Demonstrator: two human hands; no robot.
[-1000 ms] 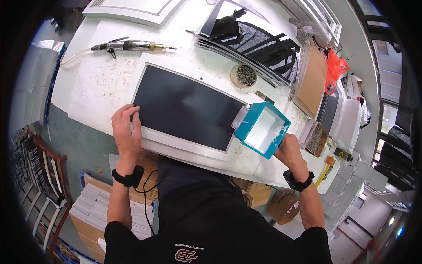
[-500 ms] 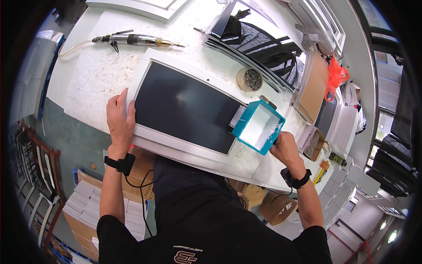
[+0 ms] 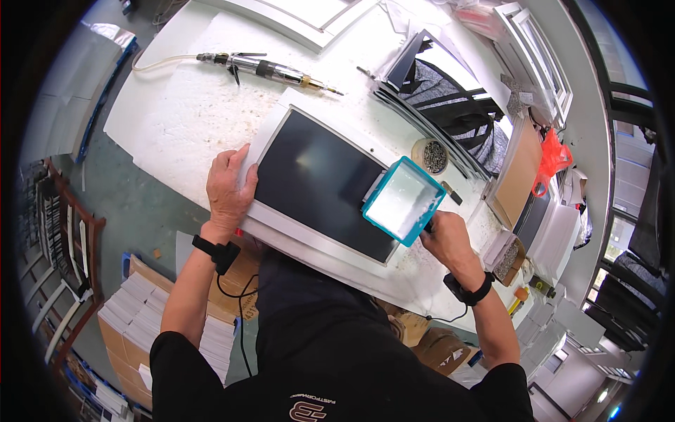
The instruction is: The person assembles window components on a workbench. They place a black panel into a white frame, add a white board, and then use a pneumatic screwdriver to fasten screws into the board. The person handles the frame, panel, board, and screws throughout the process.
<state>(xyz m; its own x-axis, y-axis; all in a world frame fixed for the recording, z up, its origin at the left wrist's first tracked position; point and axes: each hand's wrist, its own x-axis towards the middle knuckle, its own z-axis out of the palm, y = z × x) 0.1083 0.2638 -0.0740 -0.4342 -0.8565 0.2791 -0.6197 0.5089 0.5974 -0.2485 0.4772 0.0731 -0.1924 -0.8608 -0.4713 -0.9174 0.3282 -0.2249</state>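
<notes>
A dark panel in a white frame (image 3: 320, 169) lies at a slant on the work table. My left hand (image 3: 228, 188) holds the frame's left end, its thumb bent over the edge and its fingers along the outside. In my right hand (image 3: 450, 240) is a teal box-shaped tool with a whitish middle (image 3: 404, 202). Its dark handle is mostly covered by my fingers. The tool is over the panel's right end, hiding part of it; whether it touches the surface I cannot tell.
Beyond the panel lie an air screwdriver (image 3: 271, 70) with its hose and a round tub of small metal screws (image 3: 432, 156). A dark bag (image 3: 453, 102) rests at the back right. Another box of small metal parts (image 3: 506, 261) stands right of my right hand.
The teal tool has moved left, from beyond the panel's right end to over it. My left hand stays on the frame. The whole view has shifted and turned slightly.
</notes>
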